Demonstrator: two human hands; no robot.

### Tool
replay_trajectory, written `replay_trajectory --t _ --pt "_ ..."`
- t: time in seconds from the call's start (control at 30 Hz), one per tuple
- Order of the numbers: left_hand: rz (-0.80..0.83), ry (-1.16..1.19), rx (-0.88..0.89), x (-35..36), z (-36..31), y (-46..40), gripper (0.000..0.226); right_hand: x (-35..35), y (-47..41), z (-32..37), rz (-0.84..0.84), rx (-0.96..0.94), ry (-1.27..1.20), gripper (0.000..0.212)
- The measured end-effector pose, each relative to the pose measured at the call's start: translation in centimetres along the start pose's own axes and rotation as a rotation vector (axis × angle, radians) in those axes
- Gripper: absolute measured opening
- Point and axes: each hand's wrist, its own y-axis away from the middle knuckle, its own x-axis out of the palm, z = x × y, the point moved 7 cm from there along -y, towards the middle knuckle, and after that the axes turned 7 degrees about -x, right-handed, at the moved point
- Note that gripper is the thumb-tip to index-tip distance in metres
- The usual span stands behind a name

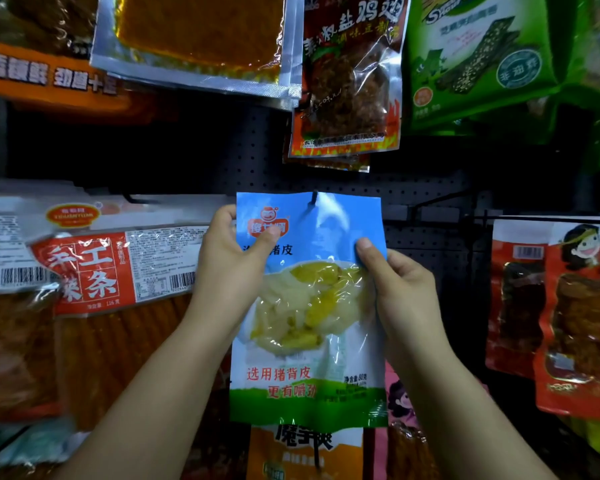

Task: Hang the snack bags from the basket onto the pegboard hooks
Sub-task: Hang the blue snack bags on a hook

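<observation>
The blue pork-skin snack bag (309, 306) was pinched at both upper edges by the left hand (232, 268) and right hand (399, 289), its hang hole at the peg hook (314, 199). If released before being fully threaded, it could slip off.

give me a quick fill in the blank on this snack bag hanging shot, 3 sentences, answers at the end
1. The blue snack bag is held by ____ hands, the left hand and the right hand.
2. A dark hook pokes through the bag near its ____ edge.
3. The bag hanging at the upper right is mostly ____ in colour.

Missing words: both; top; green
</observation>
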Motion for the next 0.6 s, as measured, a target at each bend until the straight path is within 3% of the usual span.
replay_trajectory --t 0.27,0.43,0.6 --pt "-0.092 -0.245 0.035 2.0 1.7 -2.1 0.014 -1.2 -1.2 -3.4 0.036 0.078 0.153 0.029" --pt "-0.136 -0.331 0.033 3.7 3.7 -3.9 0.027 -1.7 -3.7 -5.5 0.017 0.094 0.306 0.035" --pt "-0.023 -0.282 -0.089 5.1 7.3 -5.2 0.047 -1.8 -7.0 -7.6 -0.037 0.057 0.410 0.031"
